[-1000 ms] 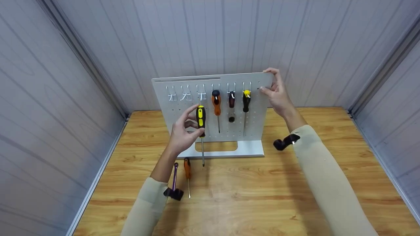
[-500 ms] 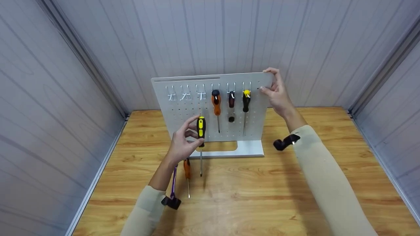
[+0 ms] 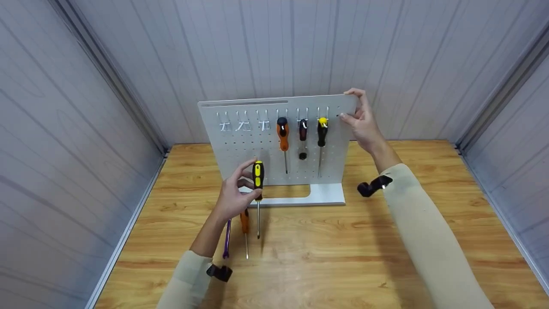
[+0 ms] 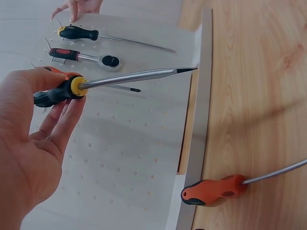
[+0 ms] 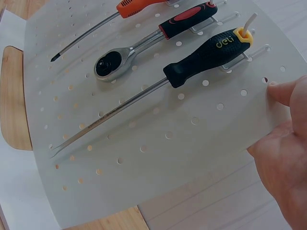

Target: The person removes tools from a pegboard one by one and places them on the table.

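Observation:
My left hand point(image 3: 233, 195) pinches the handle of a black-and-yellow screwdriver point(image 3: 258, 176), upright with its shaft down, in front of the white pegboard point(image 3: 244, 154). In the left wrist view its metal shaft point(image 4: 129, 77) sticks out past the thumb and fingers. My right hand point(image 3: 362, 122) grips the board's upper right corner, thumb on the front face. On the board's hooks hang an orange screwdriver point(image 3: 283, 135), a ratchet wrench point(image 5: 139, 45) and a black tool with a yellow end point(image 5: 206, 56), its thin shaft forked at the tip.
Three hooks point(image 3: 243, 122) on the board's left hold nothing. On the wooden table point(image 3: 326, 257), just in front of the base, lie another orange screwdriver point(image 3: 245, 223) and a purple wrench point(image 3: 227, 240), partly behind my left wrist. Panel walls point(image 3: 274, 47) stand around the table.
My left hand has come down and slightly left with the black-and-yellow screwdriver, away from the third hook. My right hand still grips the board's corner.

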Motion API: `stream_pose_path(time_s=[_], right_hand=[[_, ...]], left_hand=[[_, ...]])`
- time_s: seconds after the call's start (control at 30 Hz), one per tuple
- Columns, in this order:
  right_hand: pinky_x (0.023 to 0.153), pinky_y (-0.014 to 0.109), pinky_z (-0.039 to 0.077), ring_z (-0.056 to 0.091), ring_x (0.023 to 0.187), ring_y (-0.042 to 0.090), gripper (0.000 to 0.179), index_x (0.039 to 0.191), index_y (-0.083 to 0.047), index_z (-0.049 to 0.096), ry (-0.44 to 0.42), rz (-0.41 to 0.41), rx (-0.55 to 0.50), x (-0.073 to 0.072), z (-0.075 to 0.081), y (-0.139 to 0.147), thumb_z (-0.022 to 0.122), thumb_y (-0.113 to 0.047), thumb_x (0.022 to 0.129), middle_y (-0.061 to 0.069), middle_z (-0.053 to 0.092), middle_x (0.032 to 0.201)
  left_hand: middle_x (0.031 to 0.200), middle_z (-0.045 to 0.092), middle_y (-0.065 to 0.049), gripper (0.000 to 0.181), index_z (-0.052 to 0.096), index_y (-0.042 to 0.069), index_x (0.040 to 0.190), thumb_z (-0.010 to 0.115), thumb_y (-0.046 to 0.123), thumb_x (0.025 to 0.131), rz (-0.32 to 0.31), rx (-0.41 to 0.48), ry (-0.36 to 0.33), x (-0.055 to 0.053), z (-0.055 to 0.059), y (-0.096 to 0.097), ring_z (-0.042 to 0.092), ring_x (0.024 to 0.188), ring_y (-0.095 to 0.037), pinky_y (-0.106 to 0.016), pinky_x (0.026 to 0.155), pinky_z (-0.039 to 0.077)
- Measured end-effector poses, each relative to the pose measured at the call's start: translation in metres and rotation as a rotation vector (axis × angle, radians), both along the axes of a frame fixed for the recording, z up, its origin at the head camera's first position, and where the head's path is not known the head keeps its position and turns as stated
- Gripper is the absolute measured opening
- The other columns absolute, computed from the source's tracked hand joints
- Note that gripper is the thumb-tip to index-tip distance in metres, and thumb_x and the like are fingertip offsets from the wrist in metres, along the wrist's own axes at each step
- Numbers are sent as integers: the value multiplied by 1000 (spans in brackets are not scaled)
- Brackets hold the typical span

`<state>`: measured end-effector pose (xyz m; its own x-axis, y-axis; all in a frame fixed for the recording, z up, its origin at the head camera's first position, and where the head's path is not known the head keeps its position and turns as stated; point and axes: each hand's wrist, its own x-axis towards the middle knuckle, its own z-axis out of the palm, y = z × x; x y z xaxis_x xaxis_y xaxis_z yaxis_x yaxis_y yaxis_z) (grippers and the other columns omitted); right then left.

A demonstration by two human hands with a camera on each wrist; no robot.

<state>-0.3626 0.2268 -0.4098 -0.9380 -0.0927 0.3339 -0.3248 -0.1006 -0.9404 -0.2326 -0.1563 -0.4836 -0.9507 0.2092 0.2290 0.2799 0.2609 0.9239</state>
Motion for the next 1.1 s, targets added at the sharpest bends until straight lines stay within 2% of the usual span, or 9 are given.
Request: stream_pose_path(time_s=[0.2,0.43,0.67,1.1], right_hand=[[112,38,48,58,133,22,54,141,-33,53,-13,-4,2,0,0,0,52,12,111,0,56,142],[110,38,49,59,132,22,55,140,-34,53,-18,-7,2,0,0,0,52,12,111,1,57,142],[112,40,47,58,134,23,55,141,-33,53,-15,-5,6,-1,1,-1,51,12,111,0,56,142],[110,38,47,57,132,21,54,141,-30,52,16,-1,7,-1,1,-2,50,14,110,-4,54,142]], left_hand=[[125,70,-20,82,52,16,167,79,-11,94,18,-5,-17,2,-8,-1,75,94,-19,-24,78,70],[123,68,-22,81,51,12,167,79,-10,94,0,-1,-44,4,-19,-1,75,92,-19,-23,75,68],[126,67,-21,83,51,17,168,77,-11,95,-11,0,-103,5,-27,-2,74,93,-19,-25,77,69],[126,64,-22,82,49,15,168,76,-12,96,-7,-17,-151,6,-41,-6,74,95,-18,-27,83,69]])
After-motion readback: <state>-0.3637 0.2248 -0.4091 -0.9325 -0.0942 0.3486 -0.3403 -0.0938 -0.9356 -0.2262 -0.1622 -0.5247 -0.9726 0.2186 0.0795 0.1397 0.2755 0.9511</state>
